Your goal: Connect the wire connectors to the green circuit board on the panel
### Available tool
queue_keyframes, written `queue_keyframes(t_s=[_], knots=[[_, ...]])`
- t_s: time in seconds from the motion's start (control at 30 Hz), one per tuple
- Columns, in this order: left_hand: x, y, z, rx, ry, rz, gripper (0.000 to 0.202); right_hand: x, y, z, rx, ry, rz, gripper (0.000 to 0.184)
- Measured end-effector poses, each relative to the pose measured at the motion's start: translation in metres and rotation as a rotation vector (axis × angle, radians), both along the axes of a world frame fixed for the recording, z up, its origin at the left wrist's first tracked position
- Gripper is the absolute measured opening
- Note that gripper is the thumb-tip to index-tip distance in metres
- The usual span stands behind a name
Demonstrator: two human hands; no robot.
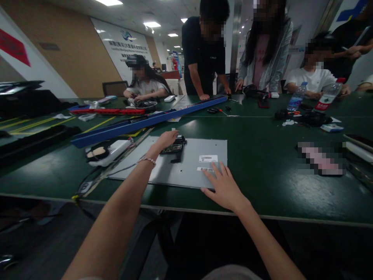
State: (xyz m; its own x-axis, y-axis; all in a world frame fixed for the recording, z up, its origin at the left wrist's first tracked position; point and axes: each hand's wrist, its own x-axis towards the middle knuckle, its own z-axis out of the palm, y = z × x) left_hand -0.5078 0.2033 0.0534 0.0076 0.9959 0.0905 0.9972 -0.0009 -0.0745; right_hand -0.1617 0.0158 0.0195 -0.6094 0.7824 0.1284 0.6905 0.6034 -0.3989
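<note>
A flat grey metal panel [192,171] lies on the dark green table [262,155] in front of me. A small circuit board [175,147] with a black part sits on the panel's far left area. My left hand [166,139], with a bead bracelet on the wrist, reaches to the board and rests its curled fingers on the board's far edge. My right hand [223,186] lies flat and open on the panel's near right corner, beside two white labels [207,158], holding nothing.
A long blue bar [145,121] crosses the table beyond the panel, with a red bar [107,111] behind it. A white device [112,149] and cables lie to the left. Bottles [295,99], tools and black gear sit at the far right. Several people stand or sit along the far side.
</note>
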Motion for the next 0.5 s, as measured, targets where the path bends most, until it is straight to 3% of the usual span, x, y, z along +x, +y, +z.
queue_keyframes(t_s=[0.3, 0.5], knots=[[0.003, 0.021, -0.012, -0.126, -0.066, 0.003, 0.052, 0.001, -0.001, 0.003, 0.011, 0.010, 0.006, 0.069], [-0.006, 0.024, -0.006, -0.105, -0.120, 0.031, 0.054, 0.001, -0.001, 0.004, 0.007, -0.004, 0.004, 0.069]])
